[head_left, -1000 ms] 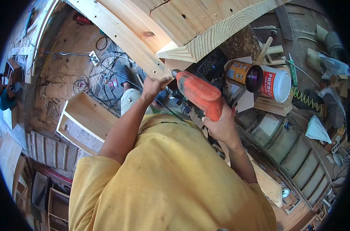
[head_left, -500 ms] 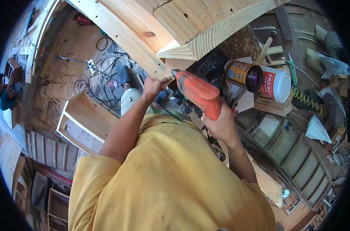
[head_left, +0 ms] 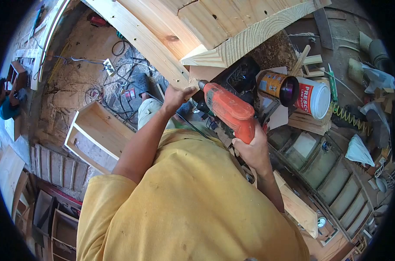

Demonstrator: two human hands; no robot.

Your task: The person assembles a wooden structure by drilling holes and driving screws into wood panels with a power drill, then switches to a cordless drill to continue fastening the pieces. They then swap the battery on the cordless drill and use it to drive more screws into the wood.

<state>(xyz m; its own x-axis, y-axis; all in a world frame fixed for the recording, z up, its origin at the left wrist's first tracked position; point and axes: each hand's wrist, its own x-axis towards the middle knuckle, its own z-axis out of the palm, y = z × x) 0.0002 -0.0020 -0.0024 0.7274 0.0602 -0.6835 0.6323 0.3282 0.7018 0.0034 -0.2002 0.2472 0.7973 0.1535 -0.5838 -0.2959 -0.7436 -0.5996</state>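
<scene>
My right hand [head_left: 253, 150] is wrapped round the handle of a red power drill [head_left: 230, 106]. The drill points up and to the left, its chuck close beside the fingers of my left hand [head_left: 175, 98]. Those fingers are closed at a small piece of wood [head_left: 194, 82] by the corner of a large pale wooden frame [head_left: 156, 54]. The drill's tip meets the wood there, and the bit itself cannot be made out. A thick wooden panel [head_left: 232, 19] forms the top of the frame.
A black tray of screws [head_left: 238, 76] lies behind the drill. To its right stand an orange-brown can [head_left: 271, 85] and a white-and-red tub [head_left: 321, 102]. Left are a wooden drawer box [head_left: 95, 126], cables [head_left: 123, 102] and a power strip [head_left: 109, 67]. Another person [head_left: 6, 104] is at far left.
The drill and my right hand have shifted slightly right and down. The whole view has moved a little too. My left hand stays by the frame's corner.
</scene>
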